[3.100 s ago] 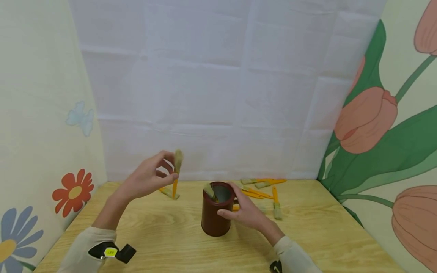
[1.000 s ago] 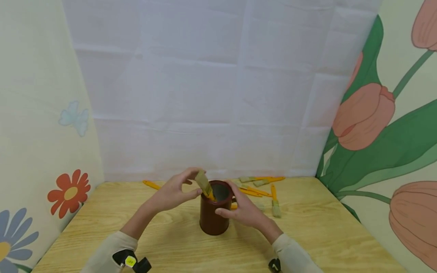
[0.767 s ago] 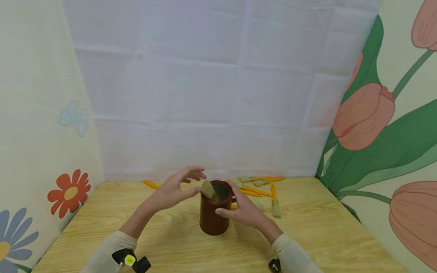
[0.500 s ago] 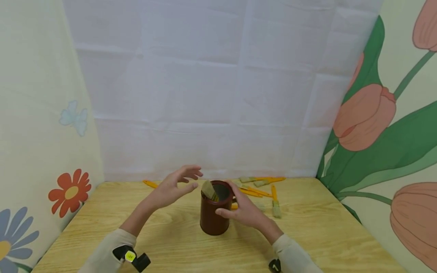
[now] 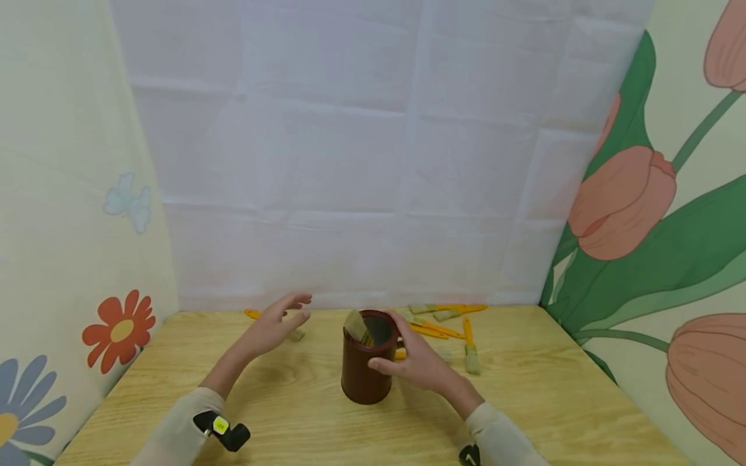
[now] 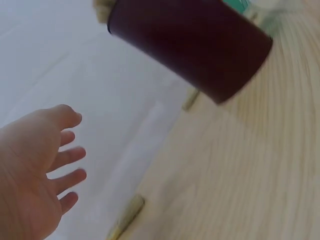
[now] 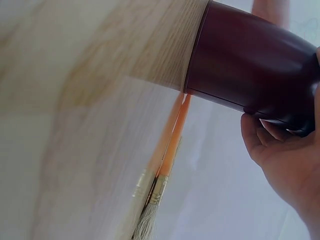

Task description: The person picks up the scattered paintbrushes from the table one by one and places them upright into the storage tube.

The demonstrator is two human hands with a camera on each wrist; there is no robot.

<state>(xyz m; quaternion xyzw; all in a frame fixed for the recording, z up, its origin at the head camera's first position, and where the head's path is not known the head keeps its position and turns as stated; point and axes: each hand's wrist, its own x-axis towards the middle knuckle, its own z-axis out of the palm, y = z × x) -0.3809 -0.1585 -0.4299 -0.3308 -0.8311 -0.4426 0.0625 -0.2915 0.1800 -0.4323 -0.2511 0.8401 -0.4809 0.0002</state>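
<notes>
A dark red-brown cylindrical cup [image 5: 366, 375] stands upright on the wooden table. Bristle ends of paintbrushes [image 5: 355, 325] poke out over the left of its rim, handles down inside. My right hand [image 5: 418, 359] grips the cup from its right side, thumb on the near wall and fingers behind; in the right wrist view, fingertips lie against the dark wall. My left hand [image 5: 271, 330] is in the air left of the cup, holding nothing, its fingers [image 6: 70, 157] spread. Behind it lies another paintbrush [image 5: 297, 335], its yellow handle partly hidden by the hand.
Several yellow-handled paintbrushes [image 5: 471, 346] lie scattered on the table [image 5: 524, 388] behind and right of the cup. A white cloth [image 5: 361, 162] hangs behind the table's far edge. Flower-printed sheets [image 5: 635, 207] flank both sides.
My left hand brought a paintbrush from the left, lowered it into the cup handle first and let go. It has since drawn back left. The right hand keeps its hold.
</notes>
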